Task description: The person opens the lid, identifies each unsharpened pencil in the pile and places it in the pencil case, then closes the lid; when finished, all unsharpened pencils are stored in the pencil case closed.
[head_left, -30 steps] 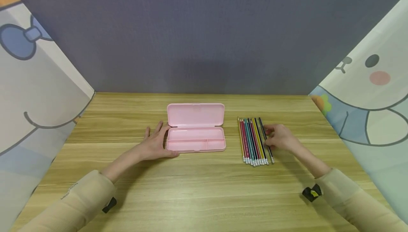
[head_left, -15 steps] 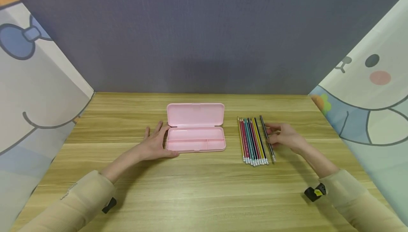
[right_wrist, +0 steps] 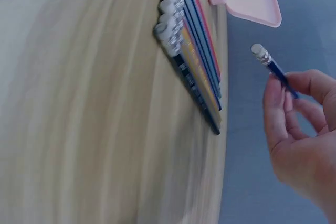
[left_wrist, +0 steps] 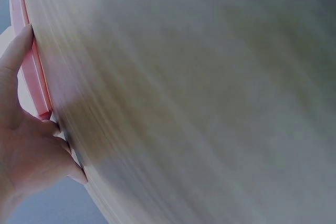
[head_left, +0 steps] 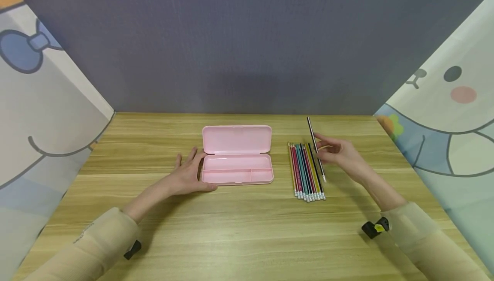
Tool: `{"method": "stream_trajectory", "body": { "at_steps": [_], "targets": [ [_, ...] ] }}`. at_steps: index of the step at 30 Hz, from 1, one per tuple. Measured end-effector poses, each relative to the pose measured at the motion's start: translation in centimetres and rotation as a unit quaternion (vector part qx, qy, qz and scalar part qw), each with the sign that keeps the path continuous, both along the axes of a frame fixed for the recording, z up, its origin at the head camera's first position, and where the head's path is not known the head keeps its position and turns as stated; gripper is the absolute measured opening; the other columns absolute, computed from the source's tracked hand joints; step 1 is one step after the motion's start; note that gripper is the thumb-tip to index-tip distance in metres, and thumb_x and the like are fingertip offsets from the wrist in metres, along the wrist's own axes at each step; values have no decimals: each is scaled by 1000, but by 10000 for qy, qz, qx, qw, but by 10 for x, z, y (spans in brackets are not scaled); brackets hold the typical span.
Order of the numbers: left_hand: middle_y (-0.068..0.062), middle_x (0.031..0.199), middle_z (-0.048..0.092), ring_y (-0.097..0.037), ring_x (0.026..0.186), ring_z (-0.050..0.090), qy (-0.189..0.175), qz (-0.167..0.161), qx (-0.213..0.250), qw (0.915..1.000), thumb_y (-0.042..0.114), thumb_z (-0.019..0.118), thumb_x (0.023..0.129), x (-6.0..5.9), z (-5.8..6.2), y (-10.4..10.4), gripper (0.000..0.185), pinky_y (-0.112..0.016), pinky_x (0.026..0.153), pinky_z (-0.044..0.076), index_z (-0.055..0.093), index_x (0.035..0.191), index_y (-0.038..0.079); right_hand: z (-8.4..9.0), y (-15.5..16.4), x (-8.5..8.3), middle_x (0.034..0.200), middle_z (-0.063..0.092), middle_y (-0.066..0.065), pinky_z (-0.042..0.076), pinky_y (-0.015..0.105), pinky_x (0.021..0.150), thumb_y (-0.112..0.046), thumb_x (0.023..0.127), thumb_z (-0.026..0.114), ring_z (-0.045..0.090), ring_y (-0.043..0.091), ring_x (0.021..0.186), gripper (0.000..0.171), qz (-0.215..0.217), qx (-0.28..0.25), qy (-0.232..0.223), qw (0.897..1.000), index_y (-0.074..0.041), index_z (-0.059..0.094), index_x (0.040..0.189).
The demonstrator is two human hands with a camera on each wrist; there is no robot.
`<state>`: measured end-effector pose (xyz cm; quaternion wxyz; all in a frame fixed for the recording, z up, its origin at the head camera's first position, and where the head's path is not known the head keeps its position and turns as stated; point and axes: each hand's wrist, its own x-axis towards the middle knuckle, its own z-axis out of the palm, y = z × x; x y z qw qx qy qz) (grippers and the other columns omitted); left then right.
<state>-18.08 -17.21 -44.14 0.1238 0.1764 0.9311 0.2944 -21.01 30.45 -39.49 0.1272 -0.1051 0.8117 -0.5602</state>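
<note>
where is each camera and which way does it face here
Head: worn on the head, looks forward and down at the table; both forearms, left hand and right hand show.
Left wrist: faces the tabletop; that hand touches the pink case.
Right wrist: faces the pencil row; fingers pinch a dark pencil.
Shared: the case appears in all three.
</note>
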Motion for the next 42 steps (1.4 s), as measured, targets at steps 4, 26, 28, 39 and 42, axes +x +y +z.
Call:
{"method": "stream_trajectory", "body": {
  "at_steps": [4,26,28,39,42],
  "targets": [
    [-29,161,38,-52,158,6,49,12,-3,10000,54,85,78,-1,-1,0,100,-81,116,-6,28,150,14,4,-12,-4,118,66,-3,62,28,82,-11,99,69,69,5,103,61,162,130,368,9991,-7,45,155],
    [-29,162,36,-52,158,7,94,45,-9,9999,53,86,77,-2,-3,-1,102,-80,116,-6,28,150,12,18,-109,-31,121,65,22,56,21,88,2,95,68,64,10,106,49,1153,-166,929,9888,-4,60,143],
    [-30,161,36,-52,158,7,116,53,-4,9999,52,86,77,-1,-3,-2,102,-80,117,-6,29,150,12,17,-120,-32,119,67,21,57,23,88,3,94,69,64,11,105,48,1299,-227,985,9864,-3,61,141],
    [-31,163,33,-52,158,7,122,86,-7,9999,52,87,77,3,0,-2,102,-78,118,-7,29,151,12,4,-157,-35,115,70,22,59,24,86,2,95,68,65,15,102,42,1923,26,1120,9749,0,63,137],
    [-31,163,33,-52,158,7,123,87,-19,9999,52,87,77,3,0,-2,102,-78,118,-7,28,151,12,1,-163,-36,115,71,21,59,27,87,3,95,68,67,20,103,41,2027,76,1176,9721,-1,64,136]
  ]
}}
